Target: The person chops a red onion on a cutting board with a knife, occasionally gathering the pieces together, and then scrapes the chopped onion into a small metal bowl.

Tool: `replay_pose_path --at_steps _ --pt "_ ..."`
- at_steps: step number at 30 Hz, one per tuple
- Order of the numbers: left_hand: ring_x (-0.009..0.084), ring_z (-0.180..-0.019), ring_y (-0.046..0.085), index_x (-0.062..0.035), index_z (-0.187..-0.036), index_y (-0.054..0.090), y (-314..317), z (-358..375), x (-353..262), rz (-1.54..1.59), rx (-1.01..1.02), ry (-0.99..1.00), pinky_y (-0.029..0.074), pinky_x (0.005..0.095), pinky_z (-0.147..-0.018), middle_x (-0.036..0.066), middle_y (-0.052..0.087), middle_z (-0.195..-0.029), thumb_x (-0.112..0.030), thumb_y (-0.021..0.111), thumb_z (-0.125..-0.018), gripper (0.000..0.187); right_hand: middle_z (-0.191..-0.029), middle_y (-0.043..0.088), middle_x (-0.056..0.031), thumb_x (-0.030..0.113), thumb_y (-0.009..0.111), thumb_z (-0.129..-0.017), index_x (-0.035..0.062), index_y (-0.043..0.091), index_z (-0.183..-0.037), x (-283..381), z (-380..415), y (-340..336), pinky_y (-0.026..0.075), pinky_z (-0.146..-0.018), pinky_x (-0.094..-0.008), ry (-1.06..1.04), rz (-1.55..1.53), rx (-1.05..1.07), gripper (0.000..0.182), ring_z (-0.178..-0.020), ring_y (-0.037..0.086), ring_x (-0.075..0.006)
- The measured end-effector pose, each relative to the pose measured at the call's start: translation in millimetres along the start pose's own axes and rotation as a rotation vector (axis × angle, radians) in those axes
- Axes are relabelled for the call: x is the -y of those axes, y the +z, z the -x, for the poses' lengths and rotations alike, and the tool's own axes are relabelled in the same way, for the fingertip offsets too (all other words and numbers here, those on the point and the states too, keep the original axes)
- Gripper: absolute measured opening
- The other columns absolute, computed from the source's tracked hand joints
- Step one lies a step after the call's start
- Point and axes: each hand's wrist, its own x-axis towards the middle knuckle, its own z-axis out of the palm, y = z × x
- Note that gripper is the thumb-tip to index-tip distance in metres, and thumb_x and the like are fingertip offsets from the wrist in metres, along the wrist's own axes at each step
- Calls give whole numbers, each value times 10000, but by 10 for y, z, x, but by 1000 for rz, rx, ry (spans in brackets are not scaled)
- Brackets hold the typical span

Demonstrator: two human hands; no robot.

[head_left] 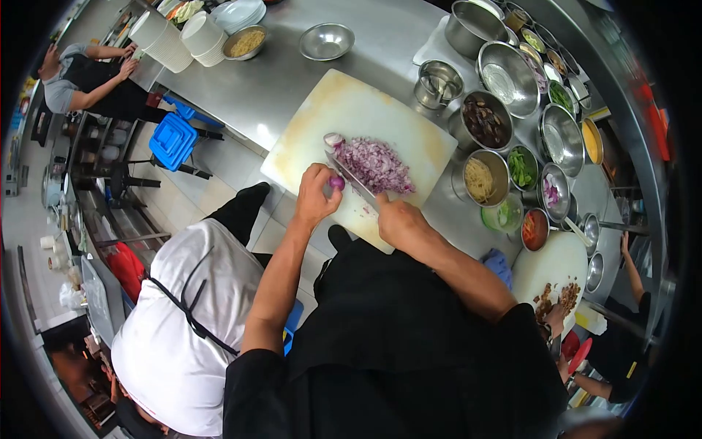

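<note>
Steel counter (270, 80) is the biggest item, running across the top and down the right side. Co-worker in a white shirt (194, 314), back to camera, sits tight on the left, in the way of any step that side; one in a grey tee (62, 91) is well apart, upper left, beside stacked blue crates (173, 143). White cutting board (329, 102) lies on the counter ahead of the wearer. Second cutting board (530, 274), lower right, carries chopped brown pieces, another person's hand (557, 319) at them. Board's right side is hemmed in by steelware: pot of dark brown pieces (485, 121), steel pan (439, 82) with utensils, container of pale strips (484, 181), cut greens (521, 168), red pieces (534, 227). Far side: stacked white bowls (157, 40), plain steel bowl (326, 42). Blue cloth (497, 268) sits near the right forearm. Right hand (402, 223) is wrapped around the knife handle, hiding most of it. Left hand (318, 196) is at the board's near-left side, fingers pinching a small piece. Knife (356, 175) blade runs between that hand and the chopped red onion (376, 164) heaped mid-board. Cut onion chunk (333, 140) sits at the heap's left end. Smallest: red onion piece (336, 183), in the left fingertips, just beside the blade.
</note>
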Motion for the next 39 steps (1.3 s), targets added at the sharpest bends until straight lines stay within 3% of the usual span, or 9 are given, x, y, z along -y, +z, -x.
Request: replay_pose_path --at_steps 2,13,15,28,39 --pt "346 -902 563 -18 -853 590 28 13 79 -43 59 30 470 404 -826 149 567 -901 -44 638 -645 215 -866 668 -288 45 513 -858 -69 523 -1062 -64 -178 213 522 -748 -524 -50 -18 -16 233 -848 672 -441" --pt "320 -860 565 -18 -828 604 54 76 101 3 -62 51 476 389 -796 139 563 -878 -44 652 -644 192 -815 665 -291 39 540 -855 -68 533 -1042 -25 -341 150 519 -717 -540 -156 25 -81 216 -797 674 -444" --pt "326 -859 562 -32 -843 623 75 109 81 12 -93 42 473 402 -785 132 560 -882 -35 666 -647 200 -797 668 -282 42 541 -855 -70 534 -1042 -18 -192 74 522 -719 -535 -83 47 -25 218 -788 675 -444" --pt "315 -862 570 -21 -833 614 94 114 103 3 -110 59 480 388 -778 133 562 -887 -28 674 -647 196 -855 675 -280 81 515 -901 -56 521 -1068 3 -324 136 522 -748 -538 -128 29 -11 216 -841 674 -442" --pt "315 -834 580 1 -817 588 92 165 103 29 -129 59 492 366 -756 141 551 -873 -7 670 -658 179 -801 665 -277 9 510 -849 -71 525 -1017 -5 -155 75 531 -697 -524 -163 3 -28 187 -781 675 -440"
